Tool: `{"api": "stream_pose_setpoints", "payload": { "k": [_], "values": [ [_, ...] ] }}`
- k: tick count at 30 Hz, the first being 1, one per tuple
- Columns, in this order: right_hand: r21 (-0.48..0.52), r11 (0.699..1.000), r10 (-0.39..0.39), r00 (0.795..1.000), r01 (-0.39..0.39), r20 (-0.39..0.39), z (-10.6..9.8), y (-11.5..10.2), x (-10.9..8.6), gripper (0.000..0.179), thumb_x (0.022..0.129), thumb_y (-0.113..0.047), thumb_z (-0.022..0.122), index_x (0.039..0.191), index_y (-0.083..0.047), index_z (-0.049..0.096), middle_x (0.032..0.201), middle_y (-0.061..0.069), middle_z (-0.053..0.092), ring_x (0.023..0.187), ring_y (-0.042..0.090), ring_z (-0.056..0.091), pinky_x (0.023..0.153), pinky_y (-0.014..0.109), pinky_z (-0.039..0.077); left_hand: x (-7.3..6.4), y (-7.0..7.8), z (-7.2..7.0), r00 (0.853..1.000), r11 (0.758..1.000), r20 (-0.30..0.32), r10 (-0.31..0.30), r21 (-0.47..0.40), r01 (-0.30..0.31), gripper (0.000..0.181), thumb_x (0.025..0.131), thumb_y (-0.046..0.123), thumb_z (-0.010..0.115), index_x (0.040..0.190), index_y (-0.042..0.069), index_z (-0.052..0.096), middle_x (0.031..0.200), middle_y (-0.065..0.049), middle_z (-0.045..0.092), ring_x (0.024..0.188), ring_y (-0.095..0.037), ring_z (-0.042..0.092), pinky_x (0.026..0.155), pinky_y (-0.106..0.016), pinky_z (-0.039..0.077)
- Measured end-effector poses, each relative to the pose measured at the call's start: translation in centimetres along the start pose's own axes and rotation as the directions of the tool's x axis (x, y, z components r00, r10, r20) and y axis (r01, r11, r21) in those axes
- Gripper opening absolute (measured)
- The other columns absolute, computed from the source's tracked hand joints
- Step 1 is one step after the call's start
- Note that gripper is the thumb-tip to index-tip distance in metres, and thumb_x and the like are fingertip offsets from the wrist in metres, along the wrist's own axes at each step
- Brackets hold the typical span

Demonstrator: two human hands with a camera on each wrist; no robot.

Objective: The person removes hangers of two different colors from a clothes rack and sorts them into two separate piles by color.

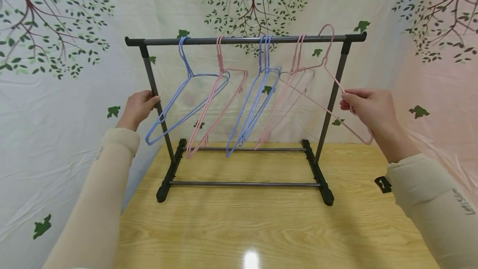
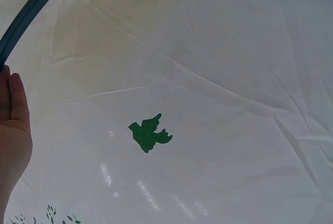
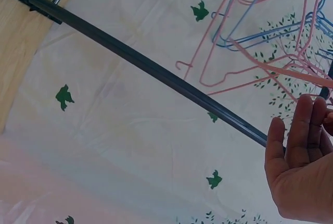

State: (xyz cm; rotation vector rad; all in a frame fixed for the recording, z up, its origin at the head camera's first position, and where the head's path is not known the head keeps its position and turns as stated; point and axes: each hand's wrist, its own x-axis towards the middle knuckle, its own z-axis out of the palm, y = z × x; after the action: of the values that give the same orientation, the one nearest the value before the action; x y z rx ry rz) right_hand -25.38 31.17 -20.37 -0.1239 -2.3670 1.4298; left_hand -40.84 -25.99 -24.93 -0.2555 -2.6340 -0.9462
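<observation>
My left hand (image 1: 139, 107) grips the left post (image 1: 151, 79) of a dark metal clothes rack, with some fingers hidden behind the post. On the right, my right hand (image 1: 373, 109) pinches one shoulder of a pink clothes hanger (image 1: 332, 38). This hanger faces me more squarely than the others, its hook rising over the right end of the top rail (image 1: 239, 40). Only the edge of the left hand (image 2: 15, 130) shows in the left wrist view. Beside the right post (image 3: 151, 70), the right hand (image 3: 307, 166) appears in the right wrist view.
Along the rail hang blue hangers (image 1: 173, 99) at left, pink ones (image 1: 202, 113), more blue ones (image 1: 243, 113), then pink ones (image 1: 285, 90). The rack's black feet (image 1: 317, 173) stand on a wooden table (image 1: 239, 227). A small black object (image 1: 383, 184) lies right. Patterned cloth (image 1: 93, 74) surrounds the table.
</observation>
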Motion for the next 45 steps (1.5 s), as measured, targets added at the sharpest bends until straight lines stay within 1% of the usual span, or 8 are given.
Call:
{"api": "stream_pose_setpoints", "payload": {
  "k": [14, 20, 27, 31, 35, 40, 42, 45],
  "values": [
    [-0.023, 0.998, 0.052, 0.999, -0.051, 0.016, -1.7, -0.6, 0.3, 0.058, 0.094, -0.045, 0.065, 0.132, -0.002, 0.06, 0.083, -0.017, 0.07, 0.083, 0.002, 0.065, 0.07, 0.013, 0.049, 0.0, 0.1, 0.0, 1.0, 1.0, 0.013, -0.011, 0.0, 0.011, 0.045, 0.106, 0.033, 0.045, 0.121, -0.007, 0.059, 0.114, -0.031, 0.062, 0.101, -0.04, 0.058, 0.081, -0.05, 0.045],
    [-0.05, 0.998, 0.045, 0.998, -0.042, 0.047, -2.3, -1.2, 0.4, 0.045, 0.096, -0.041, 0.064, 0.125, -0.007, 0.065, 0.082, -0.016, 0.07, 0.082, 0.003, 0.065, 0.068, 0.016, 0.049, 0.0, 0.1, 0.0, 1.0, 1.0, 0.007, -0.006, 0.003, 0.006, 0.044, 0.106, 0.033, 0.045, 0.12, -0.007, 0.059, 0.112, -0.03, 0.062, 0.099, -0.04, 0.058, 0.079, -0.05, 0.045],
    [-0.042, 0.997, 0.07, 0.994, -0.067, 0.08, -3.6, -2.1, 0.5, 0.019, 0.094, -0.045, 0.066, 0.102, -0.03, 0.074, 0.083, -0.015, 0.071, 0.084, 0.004, 0.063, 0.07, 0.02, 0.046, 0.0, 0.2, 0.0, 1.0, 1.0, 0.01, -0.017, 0.001, 0.017, 0.044, 0.106, 0.032, 0.045, 0.122, -0.007, 0.059, 0.114, -0.03, 0.062, 0.1, -0.04, 0.057, 0.08, -0.05, 0.045],
    [-0.069, 0.994, 0.091, 0.99, -0.084, 0.107, -4.5, -2.9, 1.0, 0.02, 0.095, -0.046, 0.064, 0.104, -0.031, 0.073, 0.085, -0.016, 0.071, 0.086, 0.004, 0.062, 0.074, 0.021, 0.043, 0.1, 0.2, 0.0, 0.999, 1.0, 0.015, -0.029, -0.01, 0.03, 0.043, 0.107, 0.031, 0.045, 0.123, -0.006, 0.058, 0.116, -0.03, 0.061, 0.102, -0.04, 0.057, 0.081, -0.051, 0.045],
    [-0.111, 0.991, 0.094, 0.988, -0.08, 0.121, -5.6, -3.9, 1.7, 0.017, 0.096, -0.043, 0.063, 0.102, -0.031, 0.073, 0.083, -0.016, 0.071, 0.083, 0.003, 0.063, 0.07, 0.018, 0.047, 0.1, 0.1, -0.1, 0.999, 0.999, 0.021, -0.037, -0.015, 0.037, 0.043, 0.107, 0.031, 0.045, 0.124, -0.006, 0.058, 0.116, -0.03, 0.061, 0.102, -0.04, 0.056, 0.081, -0.05, 0.045],
    [-0.201, 0.978, 0.076, 0.987, -0.047, 0.141, -6.3, -5.3, 2.1, 0.037, 0.099, -0.041, 0.058, 0.124, -0.014, 0.067, 0.082, -0.016, 0.07, 0.077, 0.001, 0.065, 0.065, 0.017, 0.051, 0.0, 0.2, -0.1, 1.0, 1.0, 0.011, -0.024, -0.011, 0.025, 0.045, 0.107, 0.033, 0.044, 0.123, -0.006, 0.058, 0.114, -0.03, 0.062, 0.099, -0.039, 0.056, 0.079, -0.049, 0.045],
    [-0.26, 0.965, 0.072, 0.986, -0.03, 0.153, -6.5, -5.7, 2.1, 0.051, 0.1, -0.042, 0.055, 0.136, -0.005, 0.058, 0.082, -0.017, 0.07, 0.077, 0.0, 0.064, 0.065, 0.018, 0.051, 0.0, 0.2, -0.1, 1.0, 1.0, 0.007, -0.018, -0.011, 0.018, 0.045, 0.106, 0.033, 0.045, 0.123, -0.006, 0.059, 0.113, -0.029, 0.062, 0.097, -0.038, 0.057, 0.078, -0.048, 0.045],
    [-0.313, 0.949, 0.083, 0.983, -0.028, 0.164, -6.9, -6.3, 2.0, 0.059, 0.101, -0.045, 0.052, 0.141, -0.001, 0.051, 0.083, -0.017, 0.069, 0.078, 0.0, 0.062, 0.083, 0.03, 0.052, 0.0, 0.1, 0.0, 1.0, 1.0, 0.005, -0.016, -0.012, 0.016, 0.042, 0.106, 0.03, 0.046, 0.122, -0.006, 0.059, 0.111, -0.029, 0.062, 0.094, -0.037, 0.056, 0.076, -0.047, 0.045]
  ]
}}
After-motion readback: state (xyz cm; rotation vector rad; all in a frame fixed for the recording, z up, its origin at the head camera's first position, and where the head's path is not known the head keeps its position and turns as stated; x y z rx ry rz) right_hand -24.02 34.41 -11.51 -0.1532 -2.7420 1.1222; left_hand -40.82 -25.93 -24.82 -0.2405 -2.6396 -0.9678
